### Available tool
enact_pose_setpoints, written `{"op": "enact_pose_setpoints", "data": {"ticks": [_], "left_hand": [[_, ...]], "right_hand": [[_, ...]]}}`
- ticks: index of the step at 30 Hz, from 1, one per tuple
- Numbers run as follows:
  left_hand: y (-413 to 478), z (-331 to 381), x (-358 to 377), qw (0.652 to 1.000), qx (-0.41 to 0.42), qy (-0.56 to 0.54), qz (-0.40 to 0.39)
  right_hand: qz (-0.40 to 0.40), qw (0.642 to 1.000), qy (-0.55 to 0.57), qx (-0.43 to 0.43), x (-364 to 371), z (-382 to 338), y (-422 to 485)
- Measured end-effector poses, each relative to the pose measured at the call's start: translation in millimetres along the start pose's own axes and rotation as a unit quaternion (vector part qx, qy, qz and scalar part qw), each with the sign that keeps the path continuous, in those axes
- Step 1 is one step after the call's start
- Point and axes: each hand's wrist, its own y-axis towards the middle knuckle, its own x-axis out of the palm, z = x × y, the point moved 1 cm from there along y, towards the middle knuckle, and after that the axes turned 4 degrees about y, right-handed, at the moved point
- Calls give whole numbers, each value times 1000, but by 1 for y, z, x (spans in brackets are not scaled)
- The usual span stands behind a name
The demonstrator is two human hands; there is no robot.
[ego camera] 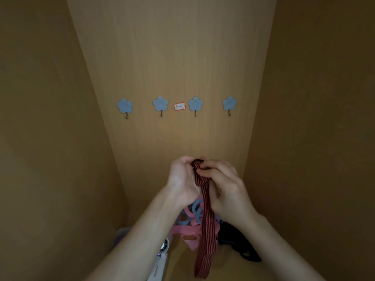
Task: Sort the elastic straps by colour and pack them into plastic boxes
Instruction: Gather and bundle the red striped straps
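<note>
The left hand (182, 179) and right hand (227, 189) are raised close together, nearly touching. Both are closed on the top end of a red-and-black striped strap (207, 230): the left curls round its folded tip and the right pinches it just below. The rest of the strap hangs straight down toward 6 o'clock. Behind it, under the wrists, lies a tangled heap of pink straps (186, 230) and blue straps (195, 208), with black straps (233, 236) just beside it at 4 o'clock. At 8 o'clock the corner of a clear plastic box (121, 234) shows past the left forearm, and a white device (160, 266) lies nearer the bottom edge. At 12 o'clock, on the wooden back panel (172, 57), four blue flower hooks (124, 105) form a row, with a small red-edged label (179, 106) between the middle two.
</note>
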Motion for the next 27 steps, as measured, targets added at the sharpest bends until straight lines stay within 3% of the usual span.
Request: {"op": "enact_pose_setpoints", "data": {"ticks": [4, 6, 8, 10, 12, 16, 19, 24, 27], "left_hand": [[12, -5, -8, 984, 93, 128, 85], [12, -9, -6, 971, 134, 184, 77], [11, -13, 2, 959, 171, 217, 64], [9, -13, 7, 949, 206, 234, 57], [9, -13, 6, 942, 225, 243, 58], [12, -9, -2, 946, 190, 254, 68], [9, -4, -8, 964, 94, 248, -2], [2, -12, -16, 988, 5, 151, -21], [2, -9, -16, 997, -49, 53, 27]], "right_hand": [[-57, 989, 101, 92, -8, -17, 1], [-35, 972, 149, 178, -10, -14, 13], [-67, 947, 181, 257, -11, -7, 25], [-113, 924, 209, 299, -8, -3, 31], [-111, 908, 246, 321, -8, -2, 33], [-122, 915, 211, 320, -12, -4, 41], [-99, 882, 272, 372, -15, -6, 50], [-77, 924, 204, 315, -13, -3, 55], [-111, 979, 73, 154, -2, -9, 37]]}}
